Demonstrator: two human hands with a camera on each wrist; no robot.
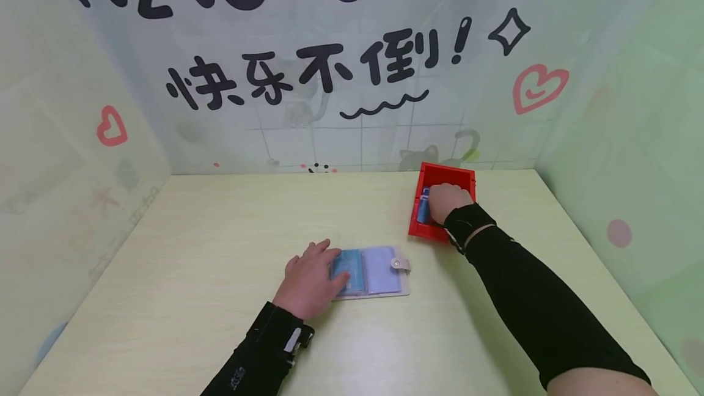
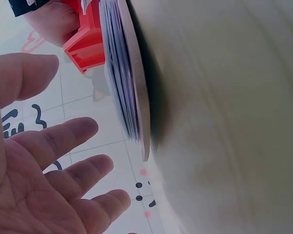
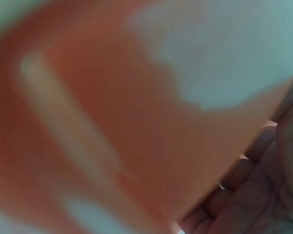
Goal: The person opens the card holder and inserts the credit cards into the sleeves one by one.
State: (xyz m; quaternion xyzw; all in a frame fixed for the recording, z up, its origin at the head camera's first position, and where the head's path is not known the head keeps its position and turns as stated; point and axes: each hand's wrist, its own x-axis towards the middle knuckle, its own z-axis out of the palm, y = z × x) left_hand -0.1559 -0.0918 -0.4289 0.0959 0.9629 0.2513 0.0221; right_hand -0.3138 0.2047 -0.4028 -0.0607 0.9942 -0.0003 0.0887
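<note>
On the table lies a card holder (image 1: 383,271), spread flat with clear sleeves, a blue card on its left side, a lilac right side and a snap tab. My left hand (image 1: 312,280) is at its left edge, with fingers and thumb spread. In the left wrist view the fingers of that hand are loosely extended, and the card holder (image 2: 124,73) shows edge-on beside them. My right hand (image 1: 448,201) reaches down into a red box (image 1: 429,232). Its fingertips are hidden there, so any grip is not visible. Beside it in the box lies a blue object (image 1: 423,206) with a pale stripe.
The pale wooden table (image 1: 220,249) meets a printed cloth backdrop (image 1: 308,139) just behind the red box. Cloth walls (image 1: 616,157) also stand at the left and right. The right wrist view is mostly filled by the blurred red box (image 3: 112,122).
</note>
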